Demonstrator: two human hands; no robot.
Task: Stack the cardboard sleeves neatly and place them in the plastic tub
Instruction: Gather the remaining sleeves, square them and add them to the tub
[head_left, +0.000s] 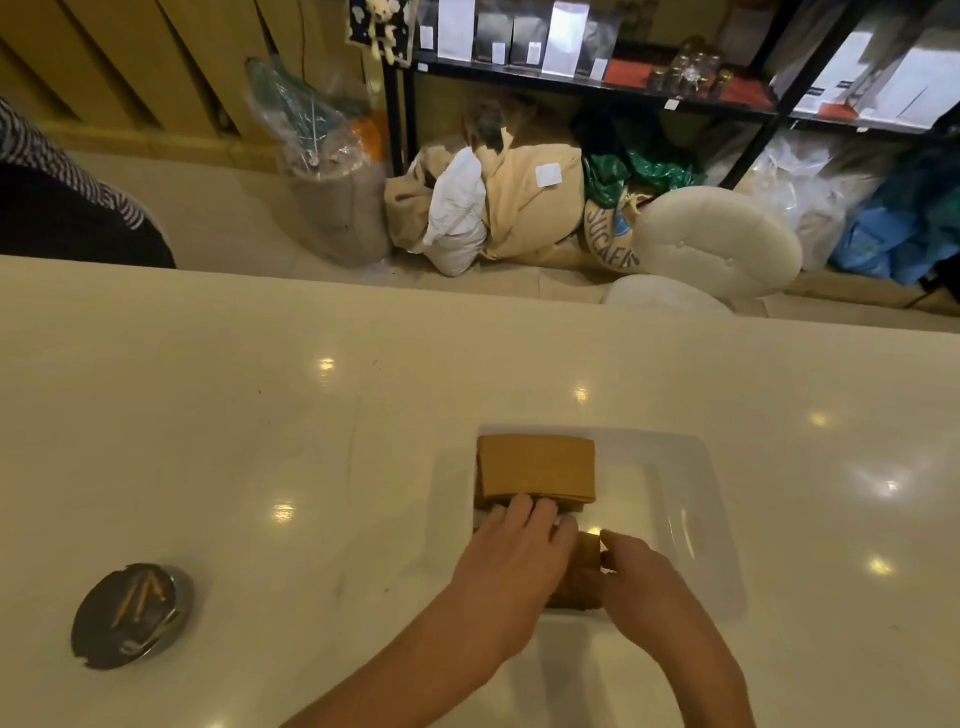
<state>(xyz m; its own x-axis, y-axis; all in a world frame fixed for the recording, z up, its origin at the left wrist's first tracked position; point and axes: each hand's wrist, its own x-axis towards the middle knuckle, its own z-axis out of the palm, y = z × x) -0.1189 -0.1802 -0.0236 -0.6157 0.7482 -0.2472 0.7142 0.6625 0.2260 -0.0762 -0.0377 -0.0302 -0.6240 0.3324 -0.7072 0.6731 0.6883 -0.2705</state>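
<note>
A clear plastic tub (691, 499) sits on the glossy cream counter in front of me. Inside its far left part lies a neat stack of brown cardboard sleeves (536, 470). A second stack of sleeves (589, 551) lies in the near left part of the tub, mostly hidden under my hands. My left hand (514, 556) lies flat on top of this near stack, its fingertips touching the near edge of the far stack. My right hand (641, 577) grips the near stack's right side, thumb against its edge.
A round metal ashtray (132, 616) with dark contents and thin sticks sits at the near left of the counter (260, 415). Beyond the counter's far edge are sacks, bags and a white cushion (717, 241) on the floor under black shelves. Another person's striped sleeve (57, 156) shows at far left.
</note>
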